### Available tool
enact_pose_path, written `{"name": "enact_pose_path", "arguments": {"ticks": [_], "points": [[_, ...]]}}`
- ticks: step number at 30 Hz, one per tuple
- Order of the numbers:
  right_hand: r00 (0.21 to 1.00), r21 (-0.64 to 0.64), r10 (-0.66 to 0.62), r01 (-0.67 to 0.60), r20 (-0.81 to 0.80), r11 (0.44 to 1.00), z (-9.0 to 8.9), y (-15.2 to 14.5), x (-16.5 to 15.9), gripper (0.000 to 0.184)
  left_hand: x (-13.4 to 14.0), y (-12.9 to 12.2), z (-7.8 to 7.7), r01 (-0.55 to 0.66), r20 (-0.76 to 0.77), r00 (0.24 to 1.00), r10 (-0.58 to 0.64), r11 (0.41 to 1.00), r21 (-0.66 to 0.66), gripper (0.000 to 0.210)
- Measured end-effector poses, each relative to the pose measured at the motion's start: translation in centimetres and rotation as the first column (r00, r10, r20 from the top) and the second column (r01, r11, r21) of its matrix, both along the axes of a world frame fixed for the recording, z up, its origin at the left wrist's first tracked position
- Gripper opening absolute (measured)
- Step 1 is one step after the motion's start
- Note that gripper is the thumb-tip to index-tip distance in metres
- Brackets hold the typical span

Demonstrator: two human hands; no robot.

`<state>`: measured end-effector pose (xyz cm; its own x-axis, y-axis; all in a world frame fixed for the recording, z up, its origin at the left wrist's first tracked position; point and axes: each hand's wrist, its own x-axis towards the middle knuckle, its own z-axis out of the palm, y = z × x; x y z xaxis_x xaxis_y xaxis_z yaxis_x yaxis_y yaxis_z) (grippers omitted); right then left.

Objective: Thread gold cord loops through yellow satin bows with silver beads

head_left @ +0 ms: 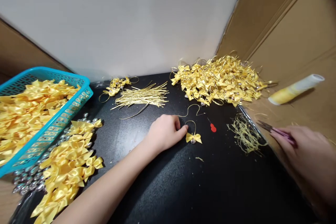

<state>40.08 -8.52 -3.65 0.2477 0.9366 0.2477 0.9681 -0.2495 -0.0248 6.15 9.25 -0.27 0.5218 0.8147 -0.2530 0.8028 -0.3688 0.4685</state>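
My left hand (166, 131) rests on the black tabletop, thumb and fingers pinched on the gold cord loop of a yellow bow (193, 138). A small silver bell is fixed under the knot of this bow. A loose gold cord (193, 106) curves away just beyond the hand. At the far right, my right hand (309, 150) is closed around small scissors (279, 133) with purple-pink handles. Their dark blades point left, above a tangle of cord scraps (245, 134). A red needle threader (213, 127) lies between the two hands.
A blue basket (49, 129) full of yellow bows stands at left, with loose bows (70, 164) and silver bells (28, 178) beside it. Cut gold cords (143, 96) lie at the back. A heap of looped bows (220, 80) sits near the cardboard wall, beside a tube (296, 89).
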Motion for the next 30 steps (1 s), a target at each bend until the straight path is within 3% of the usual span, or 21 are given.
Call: {"name": "enact_pose_path", "arguments": {"ticks": [3,5,8,10,12,15,19,21,24,26,28,30], "points": [[0.994,0.013,-0.041,0.04,0.101,0.999,0.2,-0.3,-0.7,0.039,0.3,-0.7,0.4,0.048,0.022,0.999,-0.044,0.971,-0.234,0.045],[0.99,0.12,-0.054,0.038,0.129,0.992,0.7,0.3,-1.9,0.038,0.3,-0.7,0.3,0.059,0.092,0.995,-0.024,0.917,-0.394,0.046],[0.996,0.26,0.085,-0.088,0.02,0.962,1.9,2.2,-5.6,0.035,0.3,-0.5,0.0,0.062,0.155,0.988,0.026,0.842,-0.536,0.044],[0.947,0.128,0.218,-0.193,-0.235,0.973,2.8,4.1,-9.2,0.027,0.2,-0.3,-0.1,0.072,0.168,0.985,0.03,0.821,-0.567,0.042],[0.885,-0.097,0.202,-0.264,-0.419,0.96,3.5,6.4,-13.0,0.027,0.2,-0.4,-0.3,0.086,0.18,0.983,0.022,0.814,-0.574,0.04],[0.911,-0.275,0.129,-0.25,-0.393,0.928,3.7,9.5,-17.0,0.033,-0.1,-0.7,-0.5,0.108,0.215,0.976,0.024,0.808,-0.579,0.036],[0.926,-0.294,0.153,-0.261,-0.345,0.92,2.8,11.0,-18.1,0.027,-0.4,-1.3,-1.2,0.142,0.302,0.95,0.08,0.752,-0.644,0.029],[0.874,-0.183,0.211,-0.316,-0.437,0.931,2.3,10.7,-17.7,0.024,-0.4,-1.5,-1.6,0.138,0.332,0.934,0.135,0.719,-0.681,0.026],[0.722,0.167,0.402,-0.377,-0.563,0.911,1.7,10.0,-17.3,0.022,-0.1,-1.9,-1.9,0.157,0.42,0.881,0.217,0.703,-0.693,0.029],[0.653,0.377,0.532,-0.378,-0.539,0.846,1.5,9.7,-17.3,0.019,0.1,-2.3,-1.8,0.183,0.53,0.815,0.234,0.764,-0.619,0.033],[0.622,0.506,0.617,-0.378,-0.481,0.775,1.2,9.6,-17.4,0.014,0.2,-2.7,-1.7,0.182,0.615,0.765,0.19,0.852,-0.49,0.035],[0.601,0.58,0.674,-0.388,-0.431,0.716,1.0,9.4,-17.5,0.012,0.2,-3.2,-1.4,0.134,0.619,0.778,0.104,0.936,-0.326,0.033]]}}
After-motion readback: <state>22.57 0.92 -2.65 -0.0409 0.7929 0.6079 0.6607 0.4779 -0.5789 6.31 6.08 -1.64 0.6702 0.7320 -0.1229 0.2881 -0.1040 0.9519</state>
